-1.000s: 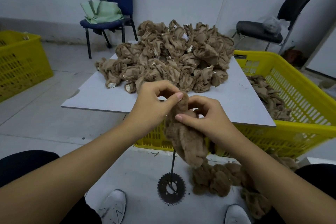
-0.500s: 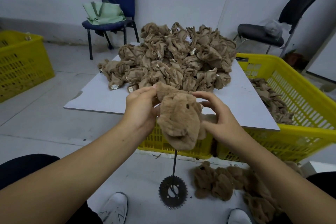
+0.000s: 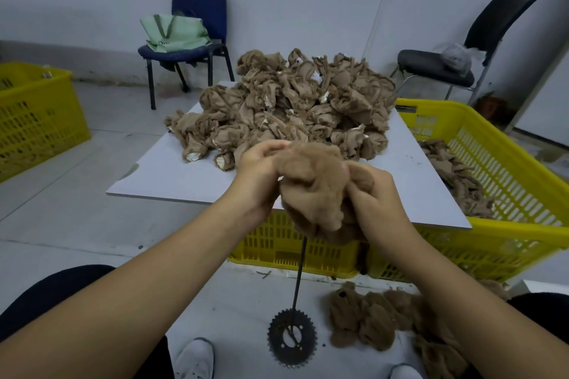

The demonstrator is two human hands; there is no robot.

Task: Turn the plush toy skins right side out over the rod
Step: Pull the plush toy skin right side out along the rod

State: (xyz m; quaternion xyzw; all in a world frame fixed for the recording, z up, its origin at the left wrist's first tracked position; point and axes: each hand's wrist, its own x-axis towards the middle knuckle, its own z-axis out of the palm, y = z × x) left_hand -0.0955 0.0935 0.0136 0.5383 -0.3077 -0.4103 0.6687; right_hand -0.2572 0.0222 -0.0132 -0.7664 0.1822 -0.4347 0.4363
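Observation:
A brown furry plush skin [image 3: 314, 188] sits over the top of a thin black rod [image 3: 299, 277] that rises from a toothed sprocket base [image 3: 292, 338] on the floor. My left hand [image 3: 257, 174] grips the skin's upper left edge. My right hand [image 3: 374, 194] grips its right side, fingers curled into the fabric. A large pile of inside-out tan skins [image 3: 295, 108] lies on the white board [image 3: 172, 175] behind. Several furry turned skins [image 3: 369, 317] lie on the floor at the right.
A yellow crate [image 3: 508, 169] holding more skins stands at the right under the board. Another yellow crate [image 3: 34, 114] is at the far left. A blue chair [image 3: 191, 49] with a green bag and a black chair [image 3: 455, 64] stand by the wall. My shoes [image 3: 194, 360] flank the sprocket.
The skin went from a narrow hanging bundle to a fluffy, fur-out shape on the rod. Both hands rose and now squeeze it from the sides, closer together than half a second ago.

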